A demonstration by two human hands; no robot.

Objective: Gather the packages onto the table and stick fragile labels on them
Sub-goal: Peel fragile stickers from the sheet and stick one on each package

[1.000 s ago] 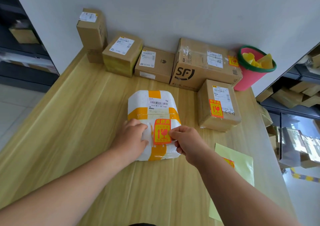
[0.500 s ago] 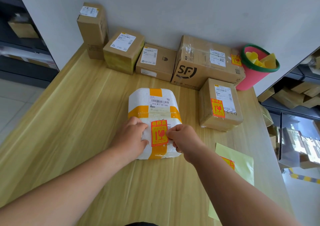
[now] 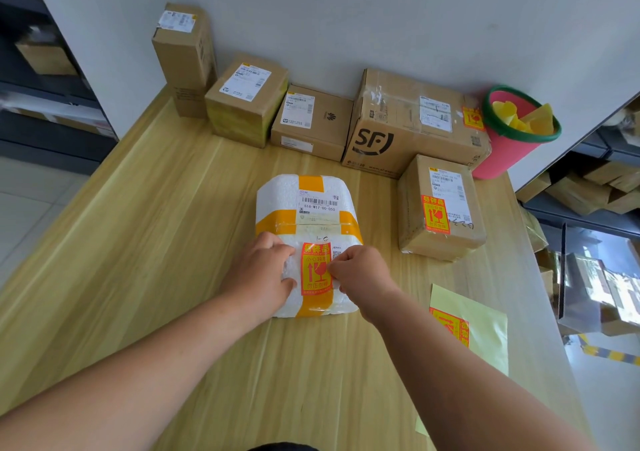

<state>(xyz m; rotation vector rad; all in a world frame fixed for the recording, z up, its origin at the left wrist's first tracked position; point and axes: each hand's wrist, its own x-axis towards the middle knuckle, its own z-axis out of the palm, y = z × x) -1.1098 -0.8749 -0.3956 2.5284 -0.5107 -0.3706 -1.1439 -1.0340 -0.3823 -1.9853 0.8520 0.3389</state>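
A white foam package (image 3: 308, 194) wrapped in orange tape lies in the middle of the wooden table (image 3: 138, 242). An orange fragile label (image 3: 316, 268) lies flat on its near half. My left hand (image 3: 263, 270) presses on the package top just left of the label. My right hand (image 3: 360, 277) pinches the label's right edge with curled fingers. To the right stands a small brown box (image 3: 440, 242) bearing a fragile label (image 3: 435, 215). Behind it, the big SF box (image 3: 408, 128) carries one (image 3: 472, 118) too.
Three more brown boxes line the back wall: a flat one (image 3: 311, 121), a cube (image 3: 246, 97) and a tall one (image 3: 183, 55). A pink bucket (image 3: 512, 139) holds yellow scraps. A yellow backing sheet (image 3: 481, 329) with one label (image 3: 450, 326) lies at the table's right edge. Shelves flank both sides.
The label, held slightly raised a second ago, now lies flat on the foam package. My right hand has shifted a little up its right edge; my left hand stays put.
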